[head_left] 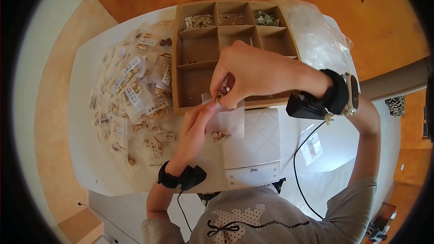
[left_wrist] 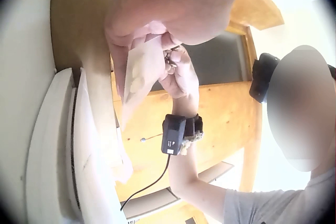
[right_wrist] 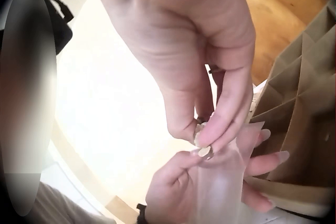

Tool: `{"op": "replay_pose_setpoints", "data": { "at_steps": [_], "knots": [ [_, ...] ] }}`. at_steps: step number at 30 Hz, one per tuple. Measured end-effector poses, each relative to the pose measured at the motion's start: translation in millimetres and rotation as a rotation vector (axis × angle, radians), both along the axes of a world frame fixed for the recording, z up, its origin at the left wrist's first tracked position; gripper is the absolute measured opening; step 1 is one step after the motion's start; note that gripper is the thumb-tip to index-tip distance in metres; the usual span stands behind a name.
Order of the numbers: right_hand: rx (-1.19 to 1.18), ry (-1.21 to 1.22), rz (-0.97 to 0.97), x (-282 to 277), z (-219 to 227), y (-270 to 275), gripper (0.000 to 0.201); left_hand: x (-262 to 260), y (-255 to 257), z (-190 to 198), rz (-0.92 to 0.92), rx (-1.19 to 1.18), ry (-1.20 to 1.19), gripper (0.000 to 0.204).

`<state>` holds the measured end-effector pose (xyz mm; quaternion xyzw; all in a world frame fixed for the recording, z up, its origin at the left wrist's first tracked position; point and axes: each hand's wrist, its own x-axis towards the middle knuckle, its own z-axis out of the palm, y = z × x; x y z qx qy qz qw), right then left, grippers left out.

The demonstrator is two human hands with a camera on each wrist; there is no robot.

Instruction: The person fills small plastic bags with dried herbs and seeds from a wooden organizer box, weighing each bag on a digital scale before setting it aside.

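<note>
My left hand (head_left: 195, 129) holds a small clear plastic bag (head_left: 234, 119) upright by its mouth, thumb on one side and fingers behind it in the right wrist view. Several pale dried slices (head_left: 220, 136) lie at the bag's bottom. Right over the mouth, my right hand (head_left: 260, 70) pinches a bunch of small dried pieces (right_wrist: 203, 149), brownish and cream. Some of these pieces show between its thumb and fingertips in the left wrist view. Both hands meet at the near edge of a cardboard divided box (head_left: 177, 86).
Far compartments hold pale seeds (head_left: 199, 21) and green-grey flakes (head_left: 266, 18). A heap of filled, labelled bags (head_left: 131, 86) covers the table's left. A large clear plastic sheet (head_left: 312, 31) lies right of the box. A white quilted case (head_left: 251, 140) sits in front; a black cable (head_left: 296, 153) hangs at right.
</note>
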<state>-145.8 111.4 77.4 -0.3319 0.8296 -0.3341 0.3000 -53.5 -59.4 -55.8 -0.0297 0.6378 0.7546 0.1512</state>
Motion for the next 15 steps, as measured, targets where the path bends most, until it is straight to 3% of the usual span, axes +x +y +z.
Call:
{"op": "replay_pose_setpoints", "data": {
  "at_steps": [3, 9, 12, 15],
  "knots": [
    [-0.034, 0.215, -0.034, 14.8, -8.1, 4.1, 0.021, -0.1, -5.3, -4.3, -0.076, 0.023, -0.015, 0.03],
    [-0.156, 0.324, 0.015, 23.9, -35.1, 11.5, 0.016, 0.0, -5.6, -8.9, -0.063, 0.034, -0.083, 0.028],
    [-0.18, 0.332, 0.034, 29.2, -38.1, 15.5, 0.017, -4.8, -5.0, -22.8, -0.066, 0.34, -0.132, 0.03],
    [-0.208, 0.311, 0.103, 28.9, -33.8, 15.3, 0.018, -7.1, -0.3, -3.5, -0.125, 0.462, -0.146, 0.032]
  ]
}}
